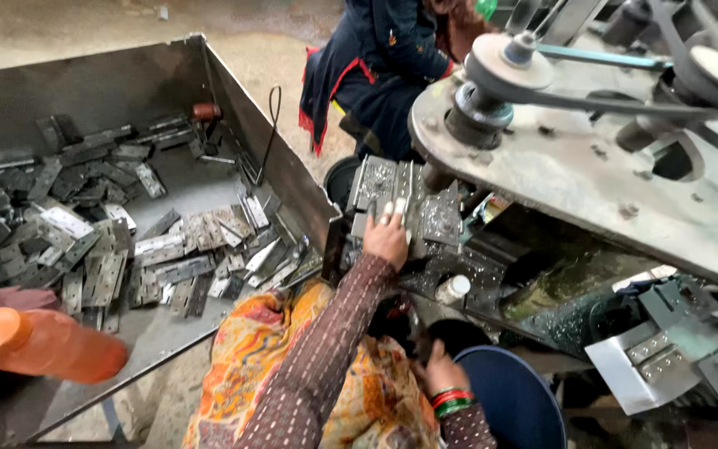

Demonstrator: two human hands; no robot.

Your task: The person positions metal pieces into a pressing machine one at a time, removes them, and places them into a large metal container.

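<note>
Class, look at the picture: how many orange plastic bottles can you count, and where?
1: an orange bottle lies on its side at the lower left, on the near edge of the metal bin of hinges. Others may be hidden.

Grey metal hinge plates (400,195) lie stacked flat on the machine bed.

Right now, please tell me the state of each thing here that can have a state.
Left hand: flat on hinge plates, fingers spread.
Right hand: low beside blue tub; grip unclear.
Metal bin: open, partly filled with loose hinges.
Orange bottle: lying down, capped.
Belt: mounted on pulleys.
</note>
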